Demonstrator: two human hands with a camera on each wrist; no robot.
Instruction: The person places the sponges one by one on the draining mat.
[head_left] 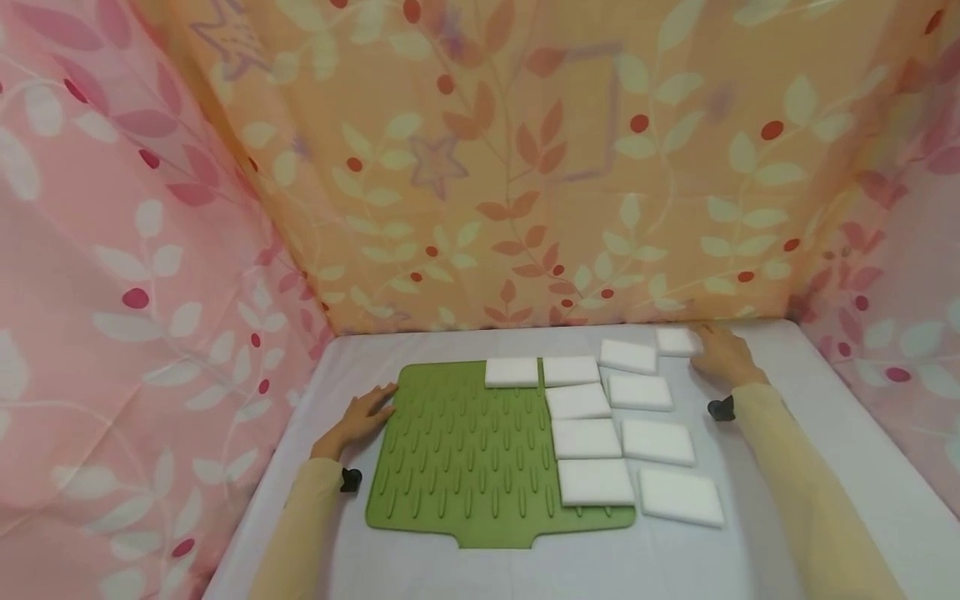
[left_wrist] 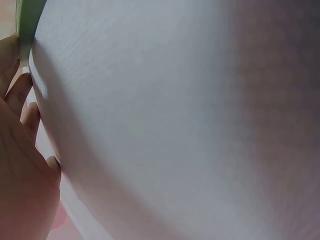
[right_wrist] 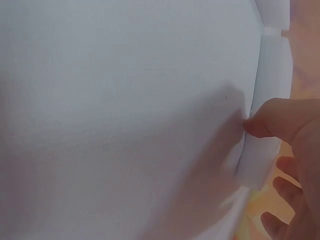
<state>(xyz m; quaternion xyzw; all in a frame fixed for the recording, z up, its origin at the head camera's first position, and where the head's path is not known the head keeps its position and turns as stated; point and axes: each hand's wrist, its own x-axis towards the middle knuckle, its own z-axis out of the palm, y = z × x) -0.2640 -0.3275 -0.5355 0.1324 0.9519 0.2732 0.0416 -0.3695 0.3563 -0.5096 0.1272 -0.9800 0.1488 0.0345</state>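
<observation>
At the far right of the white-covered table, my right hand (head_left: 723, 356) pinches the end of a white sponge block (head_left: 677, 342). In the right wrist view its thumb lies along the near side of the white sponge (right_wrist: 270, 75), and the other fingers are behind it. My left hand (head_left: 363, 417) rests at the left edge of a green mat (head_left: 450, 450) with raised ridges, fingers extended. The left wrist view has the fingertips right at the rim of the green mat (left_wrist: 30, 25). Several white sponges (head_left: 587, 437) lie over the mat's right side and top edge.
A second column of white sponges (head_left: 658, 442) lies on the table just right of the mat. Patterned cloth (head_left: 525, 167) hangs behind the table's far edge and at both sides. The mat's tab (head_left: 495, 540) points toward the near side.
</observation>
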